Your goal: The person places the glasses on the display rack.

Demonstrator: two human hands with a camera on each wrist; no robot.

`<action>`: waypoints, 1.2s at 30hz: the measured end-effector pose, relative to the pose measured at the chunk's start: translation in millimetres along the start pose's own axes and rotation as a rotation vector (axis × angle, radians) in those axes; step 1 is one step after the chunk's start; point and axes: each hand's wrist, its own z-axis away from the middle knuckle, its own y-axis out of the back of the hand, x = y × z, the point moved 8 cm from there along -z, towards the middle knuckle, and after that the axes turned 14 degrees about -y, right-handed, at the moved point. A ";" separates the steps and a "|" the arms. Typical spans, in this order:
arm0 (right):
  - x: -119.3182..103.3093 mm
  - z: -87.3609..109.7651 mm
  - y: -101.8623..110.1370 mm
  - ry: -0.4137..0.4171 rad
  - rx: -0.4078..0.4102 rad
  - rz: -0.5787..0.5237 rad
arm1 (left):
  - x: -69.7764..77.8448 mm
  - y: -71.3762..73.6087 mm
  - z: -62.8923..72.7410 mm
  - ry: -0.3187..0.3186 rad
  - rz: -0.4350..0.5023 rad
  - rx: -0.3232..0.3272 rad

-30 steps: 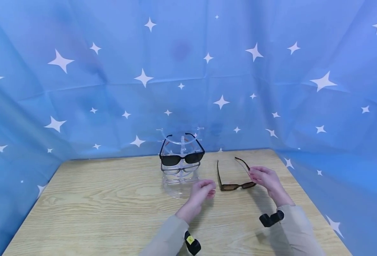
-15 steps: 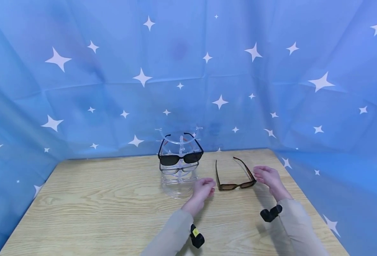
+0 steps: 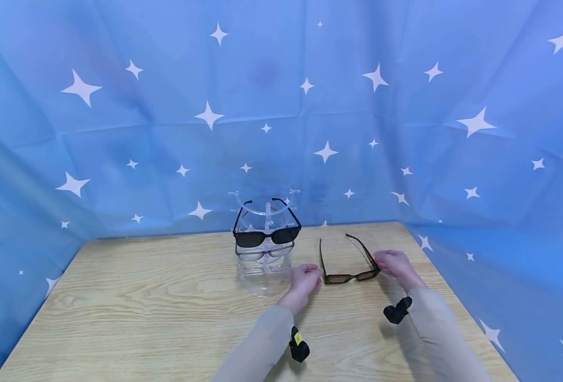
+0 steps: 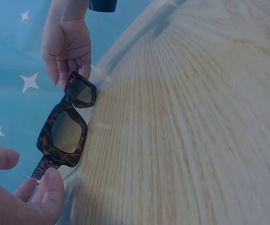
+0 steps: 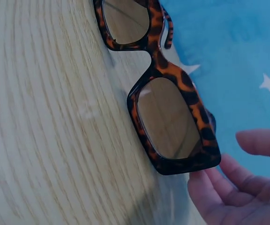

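Now both hands (image 3: pixel 305 280) (image 3: pixel 392 262) at the tortoiseshell sunglasses' (image 3: pixel 348 268) ends.

— Where do the hands sit?

— Either side of the sunglasses (image 3: pixel 347 263). The left hand (image 3: pixel 305 279) is at their left end, fingers loosely curled, fingertips (image 4: pixel 50 185) touching the frame's corner. The right hand (image 3: pixel 392 263) is at the right end, fingers nearly straight, tips against that corner.

— And the arms?

— Both forearms, in beige sleeves, angle inward toward the sunglasses, a small black camera strapped at each wrist.
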 end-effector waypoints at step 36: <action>16.1 3.9 -4.8 -0.021 -0.081 -0.141 | -1.7 -9.8 -5.5 0.028 -0.078 -0.028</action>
